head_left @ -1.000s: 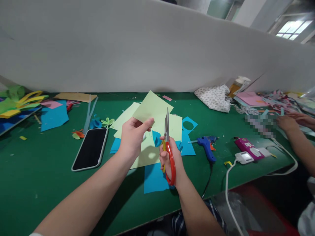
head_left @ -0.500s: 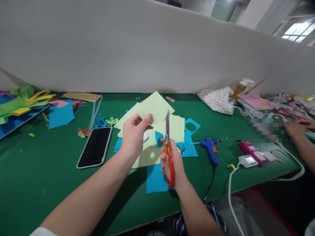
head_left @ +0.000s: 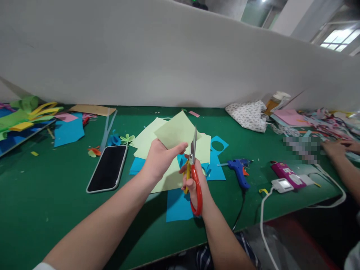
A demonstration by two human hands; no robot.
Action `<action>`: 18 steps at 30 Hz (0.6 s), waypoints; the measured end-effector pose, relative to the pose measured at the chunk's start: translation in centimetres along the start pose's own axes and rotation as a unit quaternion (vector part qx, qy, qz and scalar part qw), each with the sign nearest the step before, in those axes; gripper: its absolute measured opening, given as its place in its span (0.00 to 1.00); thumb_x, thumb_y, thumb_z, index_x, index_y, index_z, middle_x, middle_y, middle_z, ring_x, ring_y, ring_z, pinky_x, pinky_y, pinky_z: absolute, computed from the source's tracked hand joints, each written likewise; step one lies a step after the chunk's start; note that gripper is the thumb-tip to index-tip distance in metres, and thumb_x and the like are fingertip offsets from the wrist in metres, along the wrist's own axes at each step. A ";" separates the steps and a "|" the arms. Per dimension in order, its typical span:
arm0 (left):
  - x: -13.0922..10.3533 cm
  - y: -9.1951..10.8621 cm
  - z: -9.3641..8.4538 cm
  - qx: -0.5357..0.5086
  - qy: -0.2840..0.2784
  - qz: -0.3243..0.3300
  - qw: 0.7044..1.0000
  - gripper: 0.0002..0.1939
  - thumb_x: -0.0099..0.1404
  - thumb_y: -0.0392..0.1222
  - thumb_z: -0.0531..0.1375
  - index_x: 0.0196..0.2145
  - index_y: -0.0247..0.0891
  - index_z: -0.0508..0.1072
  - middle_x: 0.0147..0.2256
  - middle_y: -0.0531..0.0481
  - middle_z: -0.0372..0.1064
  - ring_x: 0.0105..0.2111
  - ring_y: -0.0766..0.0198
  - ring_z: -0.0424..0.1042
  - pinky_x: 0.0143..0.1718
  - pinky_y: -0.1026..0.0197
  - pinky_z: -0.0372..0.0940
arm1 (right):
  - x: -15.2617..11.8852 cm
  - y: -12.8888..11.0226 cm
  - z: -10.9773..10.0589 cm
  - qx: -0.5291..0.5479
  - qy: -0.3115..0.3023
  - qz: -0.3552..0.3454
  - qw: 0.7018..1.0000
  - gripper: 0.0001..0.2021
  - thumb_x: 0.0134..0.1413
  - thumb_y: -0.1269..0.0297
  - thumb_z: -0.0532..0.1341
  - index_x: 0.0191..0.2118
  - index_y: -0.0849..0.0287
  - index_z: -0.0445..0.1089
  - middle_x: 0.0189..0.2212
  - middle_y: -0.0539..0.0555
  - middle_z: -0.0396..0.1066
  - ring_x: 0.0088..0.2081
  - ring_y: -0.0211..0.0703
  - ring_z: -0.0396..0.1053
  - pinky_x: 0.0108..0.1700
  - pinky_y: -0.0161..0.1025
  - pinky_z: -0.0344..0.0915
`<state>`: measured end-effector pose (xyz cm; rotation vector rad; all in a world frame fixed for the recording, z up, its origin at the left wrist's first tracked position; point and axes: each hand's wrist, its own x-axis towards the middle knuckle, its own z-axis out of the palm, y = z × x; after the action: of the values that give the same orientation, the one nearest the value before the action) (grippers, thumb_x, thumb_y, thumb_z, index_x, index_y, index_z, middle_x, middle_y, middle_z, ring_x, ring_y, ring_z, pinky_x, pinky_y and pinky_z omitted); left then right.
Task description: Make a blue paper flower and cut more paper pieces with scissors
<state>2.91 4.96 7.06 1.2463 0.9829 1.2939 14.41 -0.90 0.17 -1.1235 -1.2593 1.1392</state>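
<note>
My left hand (head_left: pixel 161 159) is closed on a pale green sheet of paper (head_left: pixel 177 129), which it holds up tilted above the table. In my right hand (head_left: pixel 198 178) are scissors with red handles (head_left: pixel 198 191), their blades pointing up and away at the paper's right edge. A yellow strip-like piece shows beside the red handle, and I cannot tell whether it belongs to the scissors. Beneath my hands lie more pale green sheets (head_left: pixel 165 183) and a blue paper sheet (head_left: pixel 179 208).
A phone (head_left: pixel 108 167) lies left of the papers. On the right are a blue glue gun (head_left: pixel 239 170), a blue paper with a round hole (head_left: pixel 222 150) and a magenta device (head_left: pixel 287 174) with a white cable. Another person's hand (head_left: pixel 334 148) is at the far right.
My left hand has shifted right, nearer the scissors, and the paper in it has turned and come lower. The scissors have moved slightly right.
</note>
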 end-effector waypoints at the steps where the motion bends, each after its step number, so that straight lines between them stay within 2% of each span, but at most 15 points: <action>1: 0.0 0.0 0.0 0.003 -0.013 -0.005 1.000 0.09 0.51 0.39 0.65 0.30 0.33 0.74 0.25 0.49 0.70 0.25 0.64 0.69 0.28 0.62 0.65 | 0.0 -0.1 -0.1 -0.001 0.002 -0.005 1.000 0.46 0.32 0.28 0.54 0.56 0.53 0.53 0.33 0.52 0.64 0.20 0.33 0.60 0.22 0.36 0.63; 9: 0.2 0.4 -0.7 0.048 -0.075 -0.030 0.996 0.13 0.52 0.42 0.64 0.35 0.34 0.72 0.31 0.48 0.72 0.31 0.61 0.71 0.32 0.60 0.66 | 0.0 -0.2 -0.6 -0.024 0.007 -0.023 0.999 0.43 0.37 0.30 0.54 0.56 0.53 0.55 0.33 0.52 0.64 0.22 0.34 0.61 0.25 0.37 0.64; 13: 0.5 0.7 -1.3 0.077 -0.100 -0.015 0.992 0.11 0.53 0.42 0.64 0.33 0.34 0.71 0.28 0.50 0.69 0.27 0.64 0.68 0.28 0.63 0.64 | 0.0 -0.4 -0.6 -0.036 0.008 -0.024 0.999 0.40 0.37 0.31 0.55 0.54 0.53 0.56 0.32 0.51 0.65 0.21 0.35 0.60 0.24 0.37 0.64; 18: 0.7 0.9 -1.5 0.096 -0.100 -0.018 0.990 0.09 0.53 0.41 0.64 0.31 0.34 0.70 0.24 0.52 0.67 0.25 0.65 0.67 0.25 0.64 0.63 | -0.1 -0.6 -0.5 -0.021 0.012 -0.005 1.000 0.42 0.33 0.28 0.53 0.51 0.53 0.57 0.30 0.49 0.62 0.20 0.34 0.60 0.22 0.36 0.63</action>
<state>1.37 5.74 7.82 1.4677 0.9963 1.0419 14.91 -1.02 0.77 -1.1576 -1.2747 1.0936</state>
